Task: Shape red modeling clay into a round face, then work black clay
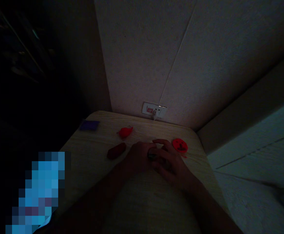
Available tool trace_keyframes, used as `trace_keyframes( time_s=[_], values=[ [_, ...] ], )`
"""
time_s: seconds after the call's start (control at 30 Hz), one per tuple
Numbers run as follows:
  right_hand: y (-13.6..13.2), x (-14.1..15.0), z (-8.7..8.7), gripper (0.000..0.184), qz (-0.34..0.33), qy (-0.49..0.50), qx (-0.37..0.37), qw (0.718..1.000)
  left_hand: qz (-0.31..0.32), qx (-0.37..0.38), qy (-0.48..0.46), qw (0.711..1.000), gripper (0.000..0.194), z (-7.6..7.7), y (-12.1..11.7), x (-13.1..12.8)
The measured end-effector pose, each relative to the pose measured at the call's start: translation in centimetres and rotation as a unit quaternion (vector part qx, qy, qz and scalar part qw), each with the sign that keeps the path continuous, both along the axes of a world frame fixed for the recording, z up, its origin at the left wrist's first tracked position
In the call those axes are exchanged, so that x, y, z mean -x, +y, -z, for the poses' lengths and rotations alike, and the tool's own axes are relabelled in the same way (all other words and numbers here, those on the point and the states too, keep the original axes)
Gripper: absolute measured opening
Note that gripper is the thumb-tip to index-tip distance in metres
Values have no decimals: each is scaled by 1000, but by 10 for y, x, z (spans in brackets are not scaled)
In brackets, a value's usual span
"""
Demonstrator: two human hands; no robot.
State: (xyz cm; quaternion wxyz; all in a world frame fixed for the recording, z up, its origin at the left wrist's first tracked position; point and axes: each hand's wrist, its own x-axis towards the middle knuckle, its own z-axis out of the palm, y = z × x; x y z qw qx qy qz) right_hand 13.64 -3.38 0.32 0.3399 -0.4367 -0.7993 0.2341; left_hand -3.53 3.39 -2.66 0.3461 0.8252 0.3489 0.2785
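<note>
Over the middle of the wooden tabletop, my left hand is closed around a small dark round object with a lighter patch. Its kind is too dim to tell. From the other side, my right hand has curved fingers with their tips on the same object. To the left of my hands lies a dark red oblong piece. Behind it is a bright red lump that looks wrapped in clear film. Just right of my right hand sits a red disc with dark face-like marks.
A purple packet rests at the tabletop's back left corner. A wall socket with a plug sits just above the back edge. Pale panelling stands to the right. A pixelated bright blue area covers the lower left. The room is dim.
</note>
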Motion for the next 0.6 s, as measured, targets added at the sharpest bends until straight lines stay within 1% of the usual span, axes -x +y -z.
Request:
trace_keyframes(
  time_s=[0.1,0.2,0.27,0.37,0.43,0.53,0.6],
  values=[
    [-1,6,0,34,41,-69,-14,997,-30,-29,22,999,15,-2,2,-1],
    [-3,8,-2,39,47,-120,-12,992,-39,-24,33,998,18,-4,1,-1],
    [-3,6,-5,39,26,-118,-4,993,-23,-9,25,999,20,-4,0,0],
    [-3,0,-8,37,-29,-68,11,997,6,-17,1,1000,22,-4,-2,1],
    [-2,-1,-8,38,-46,-47,20,998,20,-15,-15,1000,21,-4,-2,2],
    [-2,5,-6,38,-20,-71,29,997,24,6,-21,999,15,-4,0,3],
    [-4,11,-2,38,29,-118,32,992,18,27,-17,999,14,-5,1,2]
  ],
)
